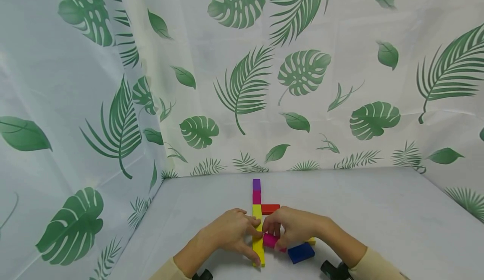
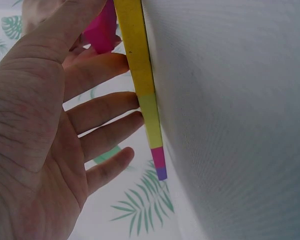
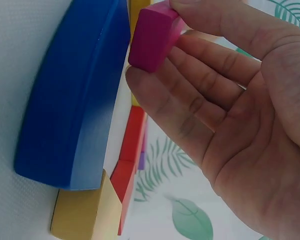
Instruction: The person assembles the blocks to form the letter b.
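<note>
A straight row of blocks runs away from the person in the head view: yellow blocks (image 1: 259, 250) nearest, then a magenta block (image 1: 256, 197) and a purple block (image 1: 256, 184) at the far end. Along the yellow blocks' left side my left hand (image 1: 235, 231) rests, its fingers extended and fingertips touching them. My right hand (image 1: 296, 226) pinches a pink block (image 3: 151, 40) between thumb and fingers, just right of the row. In the head view that pink block (image 1: 270, 241) is partly covered by fingers.
A red block (image 1: 270, 209) juts right from the row. Right of the pink block lies a large blue block (image 1: 301, 253), with a tan block (image 3: 85, 212) beside it, mostly hidden in the head view. Leaf-print curtains (image 1: 245, 145) stand behind and left of the white table (image 1: 378, 213).
</note>
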Demonstrator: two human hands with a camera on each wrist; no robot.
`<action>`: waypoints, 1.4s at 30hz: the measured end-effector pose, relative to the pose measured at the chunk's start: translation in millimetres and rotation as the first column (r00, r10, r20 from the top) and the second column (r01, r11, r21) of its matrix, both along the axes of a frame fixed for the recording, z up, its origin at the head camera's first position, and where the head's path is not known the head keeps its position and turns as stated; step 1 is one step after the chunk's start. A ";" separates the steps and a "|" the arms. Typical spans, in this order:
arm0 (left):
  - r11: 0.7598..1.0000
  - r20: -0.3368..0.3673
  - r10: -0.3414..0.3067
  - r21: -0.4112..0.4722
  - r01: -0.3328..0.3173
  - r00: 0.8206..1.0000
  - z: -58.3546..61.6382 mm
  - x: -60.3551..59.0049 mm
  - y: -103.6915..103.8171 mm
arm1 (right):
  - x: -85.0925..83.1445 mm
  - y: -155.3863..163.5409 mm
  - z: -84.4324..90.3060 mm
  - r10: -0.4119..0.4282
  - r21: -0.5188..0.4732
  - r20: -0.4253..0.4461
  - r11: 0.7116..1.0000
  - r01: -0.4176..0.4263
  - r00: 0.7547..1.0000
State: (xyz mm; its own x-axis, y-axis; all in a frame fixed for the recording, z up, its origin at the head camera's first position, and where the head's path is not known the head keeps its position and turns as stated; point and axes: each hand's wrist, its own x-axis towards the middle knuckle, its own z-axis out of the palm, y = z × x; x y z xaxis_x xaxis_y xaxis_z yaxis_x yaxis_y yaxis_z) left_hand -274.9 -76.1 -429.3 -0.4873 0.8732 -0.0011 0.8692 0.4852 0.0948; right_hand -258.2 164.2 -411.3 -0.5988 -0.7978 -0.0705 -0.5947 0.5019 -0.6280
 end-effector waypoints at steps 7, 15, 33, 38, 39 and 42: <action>1.000 -0.034 -0.022 0.003 0.022 0.999 -0.2 1.0 -0.2 | 1.1 -0.7 -1.7 0.009 0.027 -0.027 1.000 -0.008 1.000; 1.000 -0.041 -0.030 0.003 0.030 0.999 -0.4 1.4 -0.1 | 0.8 -0.6 -4.5 0.025 0.035 -0.040 0.999 -0.023 0.999; 1.000 -0.047 -0.017 -0.005 0.016 0.999 -1.9 -0.3 0.7 | 1.0 -1.4 -6.6 0.034 0.045 -0.023 0.998 -0.033 0.999; 1.000 -0.047 -0.012 -0.004 0.012 0.999 -2.2 -0.9 0.7 | 1.4 -1.5 -5.5 0.038 0.042 -0.018 0.998 -0.037 0.999; 1.000 -0.045 -0.012 -0.004 0.011 0.999 -2.3 -1.0 0.6 | 1.6 -1.6 -5.2 0.038 0.042 -0.016 0.998 -0.038 0.999; 1.000 -0.040 -0.010 -0.003 0.010 0.999 -2.3 -1.1 0.6 | 1.8 -1.7 -4.6 0.040 0.042 -0.009 0.998 -0.039 0.999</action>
